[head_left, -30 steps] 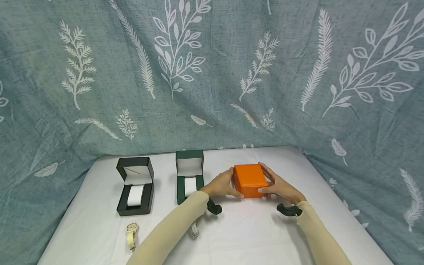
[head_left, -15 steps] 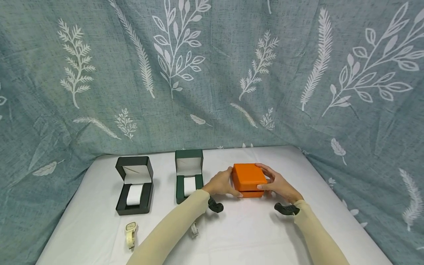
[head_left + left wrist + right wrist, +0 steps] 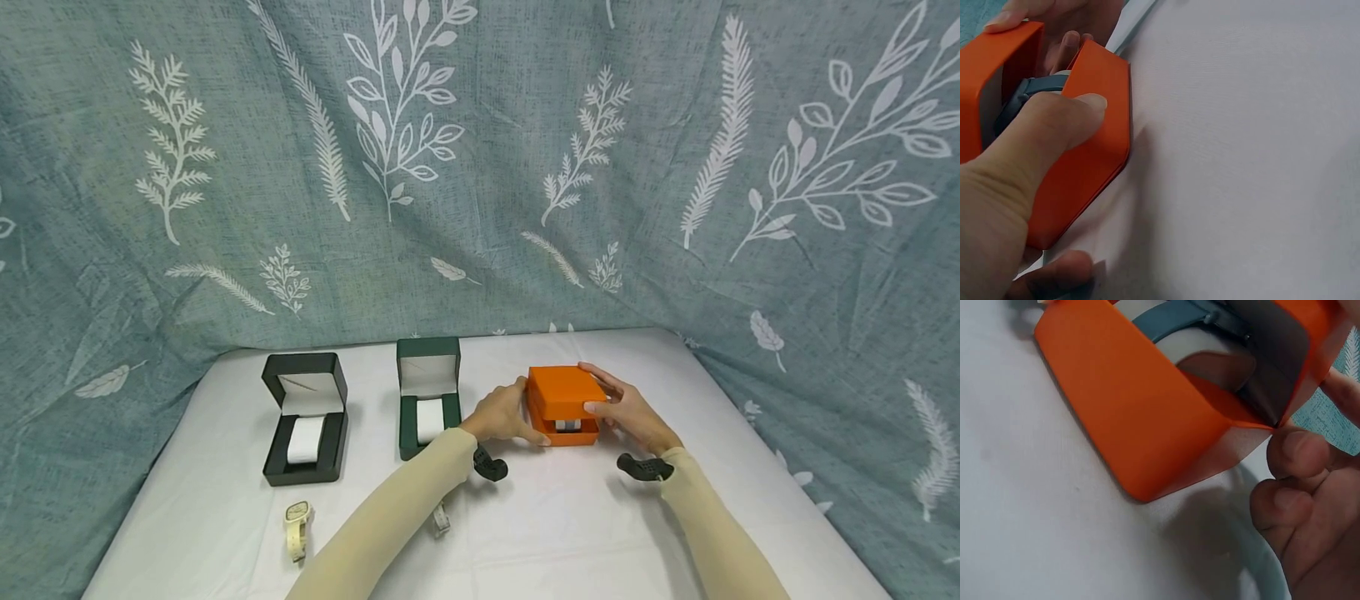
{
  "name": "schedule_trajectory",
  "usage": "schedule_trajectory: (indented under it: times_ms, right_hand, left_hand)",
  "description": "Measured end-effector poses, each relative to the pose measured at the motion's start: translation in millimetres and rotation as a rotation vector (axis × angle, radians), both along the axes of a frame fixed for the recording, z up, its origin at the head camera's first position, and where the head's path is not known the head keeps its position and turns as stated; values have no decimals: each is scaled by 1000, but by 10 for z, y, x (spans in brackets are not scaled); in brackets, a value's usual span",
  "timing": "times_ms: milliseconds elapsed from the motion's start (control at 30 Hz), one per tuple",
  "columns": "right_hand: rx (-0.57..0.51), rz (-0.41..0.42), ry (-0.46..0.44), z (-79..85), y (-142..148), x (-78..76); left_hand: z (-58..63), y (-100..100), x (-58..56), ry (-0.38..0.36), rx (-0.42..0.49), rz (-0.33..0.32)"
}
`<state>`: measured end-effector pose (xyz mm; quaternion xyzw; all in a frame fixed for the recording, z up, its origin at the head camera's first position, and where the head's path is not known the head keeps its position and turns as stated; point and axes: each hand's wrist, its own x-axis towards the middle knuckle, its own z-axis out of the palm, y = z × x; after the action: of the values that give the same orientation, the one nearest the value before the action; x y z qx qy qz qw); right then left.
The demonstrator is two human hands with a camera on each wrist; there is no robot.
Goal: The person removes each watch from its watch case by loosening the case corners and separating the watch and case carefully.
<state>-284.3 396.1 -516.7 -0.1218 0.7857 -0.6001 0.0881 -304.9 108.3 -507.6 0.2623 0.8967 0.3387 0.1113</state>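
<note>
An orange watch box (image 3: 564,390) stands on the white table with its lid partly raised. My left hand (image 3: 498,415) grips the box's lower part from the left, its thumb lying on the front wall in the left wrist view. At the right side, my right hand (image 3: 632,417) holds the lid between thumb and fingers. Inside, a watch with a blue-grey strap (image 3: 1175,317) sits round a pale cushion (image 3: 1200,344); its dial is hidden from these views.
To the left stand an open black watch box (image 3: 343,450) and an open green one (image 3: 408,425), each holding a white cushion. Nearer lie a cream watch (image 3: 297,531) and a pale watch (image 3: 440,519) partly behind the left sleeve. A patterned curtain (image 3: 480,167) hangs behind the table (image 3: 540,533).
The orange box's lid has lifted from fully closed to partly raised under my right hand, uncovering part of the cushion and watch. My left hand has stayed at the box.
</note>
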Motion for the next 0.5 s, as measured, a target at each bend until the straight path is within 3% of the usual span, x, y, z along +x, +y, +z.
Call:
schedule_trajectory:
  times_ms: [233, 500]
  right_hand:
    - [24, -77, -4, 56, -56, -11]
    - [55, -56, 25, 72, -45, -53]
  left_hand:
    - [10, 8, -4, 11, -12, 4]
    - [21, -2, 7, 13, -28, 5]
